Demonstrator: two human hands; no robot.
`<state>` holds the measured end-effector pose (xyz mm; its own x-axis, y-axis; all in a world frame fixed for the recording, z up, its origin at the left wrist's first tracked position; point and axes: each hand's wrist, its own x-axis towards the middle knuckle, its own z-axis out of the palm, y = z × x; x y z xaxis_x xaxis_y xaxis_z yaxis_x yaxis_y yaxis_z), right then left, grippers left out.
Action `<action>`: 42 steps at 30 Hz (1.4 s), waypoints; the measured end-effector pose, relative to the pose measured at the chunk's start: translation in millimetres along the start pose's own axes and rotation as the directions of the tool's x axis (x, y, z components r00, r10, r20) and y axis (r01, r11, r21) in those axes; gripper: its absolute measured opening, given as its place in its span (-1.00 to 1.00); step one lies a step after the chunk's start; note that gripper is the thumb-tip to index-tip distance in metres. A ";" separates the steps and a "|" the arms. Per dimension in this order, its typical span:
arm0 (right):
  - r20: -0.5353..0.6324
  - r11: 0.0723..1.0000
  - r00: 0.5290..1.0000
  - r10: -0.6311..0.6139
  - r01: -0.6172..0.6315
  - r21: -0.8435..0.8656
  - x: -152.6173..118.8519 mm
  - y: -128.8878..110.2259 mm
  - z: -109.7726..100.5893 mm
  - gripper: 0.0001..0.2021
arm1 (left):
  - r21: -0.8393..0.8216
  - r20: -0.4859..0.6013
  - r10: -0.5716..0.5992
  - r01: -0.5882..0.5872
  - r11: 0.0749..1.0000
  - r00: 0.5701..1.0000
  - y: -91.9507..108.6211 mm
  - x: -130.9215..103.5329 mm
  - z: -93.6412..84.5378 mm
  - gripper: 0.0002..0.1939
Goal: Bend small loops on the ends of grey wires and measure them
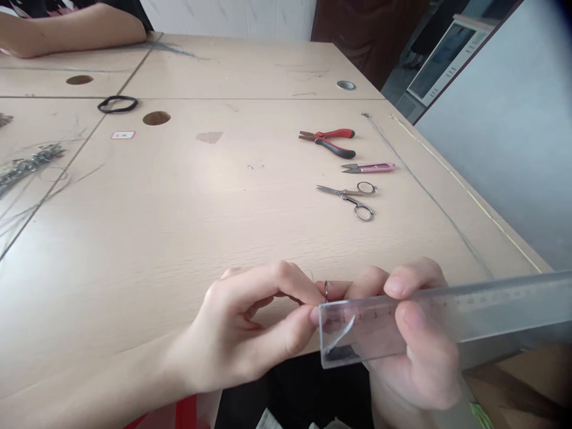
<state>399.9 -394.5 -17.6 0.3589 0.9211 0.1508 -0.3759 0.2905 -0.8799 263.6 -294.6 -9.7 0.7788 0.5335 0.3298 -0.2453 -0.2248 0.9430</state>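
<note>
A clear plastic ruler [379, 330] with printed centimetre marks lies across my right hand [429, 339], gripped between thumb and fingers. Its zero end points left and reaches the fingertips of my left hand [263, 322]. There, my left thumb and index finger pinch a small thin wire ring [326, 291], which stands up at the ruler's top edge near the zero mark. A fine strand rises beside the left index fingertip. The lower part of the ring is hidden by the fingertips and ruler.
Pliers [330, 142], pink thread snips [369, 168] and small folding scissors [348, 199] lie ahead on the table. Long grey [429, 196] and yellow [469, 187] strands run along the right. A black band [117, 105] and a bundle of metallic pieces [33, 164] lie left. Another person's arm [84, 33] rests opposite.
</note>
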 end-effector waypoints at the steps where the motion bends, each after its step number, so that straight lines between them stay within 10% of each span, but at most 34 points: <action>1: -0.004 1.000 1.000 -0.017 0.017 0.020 -0.2 0.3 0.9 -0.93 | 0.016 0.001 -0.005 0.005 1.000 1.000 -0.7 0.2 -1.0 -0.84; 7: -0.176 0.996 0.982 -0.075 0.082 0.036 -2.1 0.5 5.6 -0.89 | 0.119 -0.214 -0.115 0.143 0.983 0.970 -5.0 16.4 -21.3 -0.88; 11: -0.170 0.983 0.980 0.103 -0.126 -0.131 5.3 -6.5 -0.7 -0.80 | 0.117 -0.418 -0.112 0.176 0.977 0.902 -1.3 31.1 -37.9 -0.82; 17: -0.109 0.571 0.867 0.487 -0.410 -0.711 45.0 -25.8 -6.5 -0.71 | 0.097 -0.477 -0.125 0.194 0.976 0.870 -0.2 34.5 -45.4 -0.80; 22: -0.041 0.422 0.794 0.607 -0.365 -0.830 81.7 -25.1 9.6 -0.80 | 0.092 -0.522 -0.111 0.185 0.978 0.846 3.6 33.7 -47.0 -0.82; 42: -0.051 0.126 0.844 0.534 -0.140 -0.982 112.7 21.0 39.8 -0.60 | 0.252 -0.541 0.021 0.138 0.958 0.841 2.0 33.1 -51.5 -0.77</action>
<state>398.4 -274.3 -1.2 0.1462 0.9194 -0.3652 0.7415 -0.3462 -0.5748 259.2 -235.5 5.4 0.3370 0.8850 0.3212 0.0179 -0.3472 0.9376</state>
